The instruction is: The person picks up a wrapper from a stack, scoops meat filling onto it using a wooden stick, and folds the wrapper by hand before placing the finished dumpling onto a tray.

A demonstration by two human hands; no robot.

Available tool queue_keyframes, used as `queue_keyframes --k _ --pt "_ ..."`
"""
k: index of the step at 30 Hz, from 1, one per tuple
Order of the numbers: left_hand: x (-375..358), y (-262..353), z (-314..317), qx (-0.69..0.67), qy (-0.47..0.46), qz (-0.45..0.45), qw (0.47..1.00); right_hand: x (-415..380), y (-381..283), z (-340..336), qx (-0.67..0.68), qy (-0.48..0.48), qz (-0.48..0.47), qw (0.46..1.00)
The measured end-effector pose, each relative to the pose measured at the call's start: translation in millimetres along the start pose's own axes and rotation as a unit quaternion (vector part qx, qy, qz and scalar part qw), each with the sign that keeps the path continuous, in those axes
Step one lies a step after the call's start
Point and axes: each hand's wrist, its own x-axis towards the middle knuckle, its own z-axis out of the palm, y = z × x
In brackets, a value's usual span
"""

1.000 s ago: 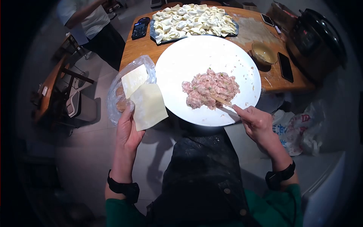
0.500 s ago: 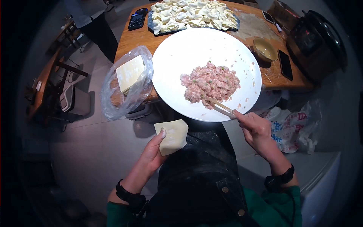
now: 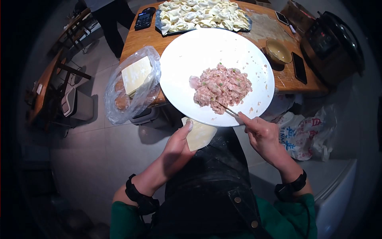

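Note:
My left hand (image 3: 179, 144) is closed on a square dough wrapper (image 3: 200, 136), thumb on top, just below the near rim of a wide white plate (image 3: 181, 51). Part of the wrapper is hidden under that rim. On the plate lies a mound of pink minced meat (image 3: 227, 85) with green bits. My right hand (image 3: 262, 137) grips a thin stick-like utensil (image 3: 227, 109), which looks like chopsticks or a slim spatula, its tip at the near edge of the meat. A plastic bag (image 3: 115, 105) holding a stack of wrappers (image 3: 136, 75) sits left of the plate.
Behind the plate, a tray (image 3: 159, 28) carries many folded dumplings (image 3: 203, 16). A card terminal (image 3: 144, 19) stands left of it. To the right are a bowl (image 3: 278, 51), a phone (image 3: 299, 67) and a black cooker (image 3: 330, 47). A person's dark-clothed legs (image 3: 113, 28) show at upper left.
My left hand has moved right and up with the wrapper, bringing it under the plate's rim. My right hand has shifted slightly left with the utensil. The person at upper left has moved.

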Motion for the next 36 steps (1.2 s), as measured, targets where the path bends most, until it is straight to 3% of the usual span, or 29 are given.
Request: queue_keyframes --k 7,9,11,15,20,22,23,25,27,29,30,31,33,35,36 --pt "0.1 1.2 3.6 -0.022 -0.006 0.003 1.000 -8.7 -11.4 3.6 0.069 -0.032 -0.029 0.997" --pt "-1.4 0.1 1.1 -0.073 -0.048 -0.011 0.996 -17.2 -20.5 9.4 0.099 -0.046 -0.041 0.993" --pt "-2.4 -2.7 -3.4 -0.061 -0.047 -0.002 0.997 -27.3 -28.1 20.0 0.008 -0.012 -0.099 0.995" --pt "-11.9 -5.0 -16.0 -0.065 -0.084 0.024 0.994 -47.9 -21.6 24.7 0.030 -0.034 -0.105 0.993" --pt "-26.7 3.2 -21.2 -0.074 -0.080 0.015 0.994 -37.8 -15.4 -2.0 0.224 -0.025 -0.017 0.974" --pt "-25.2 4.4 -12.6 -0.082 -0.098 0.014 0.992 -23.4 -22.3 -4.1 0.353 -0.112 0.017 0.929" --pt "-21.8 5.3 -7.2 -0.041 -0.116 0.043 0.992 -15.4 -26.5 -4.9 0.350 -0.109 0.014 0.930" --pt "-15.7 11.9 0.6 0.004 -0.139 0.077 0.987 1.2 -34.8 -5.0 0.404 -0.148 0.110 0.896" --pt "-10.8 21.4 7.1 0.013 -0.170 0.121 0.978 11.6 -34.6 -2.8 0.398 -0.131 0.087 0.904" --pt "-8.4 29.7 16.1 0.024 -0.158 0.145 0.976 21.1 -35.4 -0.2 0.306 -0.042 -0.089 0.947" --pt "-8.5 34.0 21.8 0.030 -0.169 0.170 0.970 25.0 -39.6 -0.2 0.250 0.025 -0.118 0.961" --pt "-9.0 38.2 29.1 0.034 -0.179 0.194 0.964 28.9 -39.1 -1.2 0.249 0.029 -0.123 0.960" --pt "-11.7 41.5 45.1 0.088 -0.218 0.201 0.951 34.0 -38.0 -2.1 0.044 0.149 -0.213 0.965" --pt "-9.9 38.4 54.3 0.001 -0.180 0.227 0.957 37.4 -37.6 0.4 0.042 0.164 -0.211 0.963" --pt "-6.9 36.8 47.8 -0.018 -0.211 0.231 0.950 38.3 -36.8 2.4 0.028 0.177 -0.218 0.959"
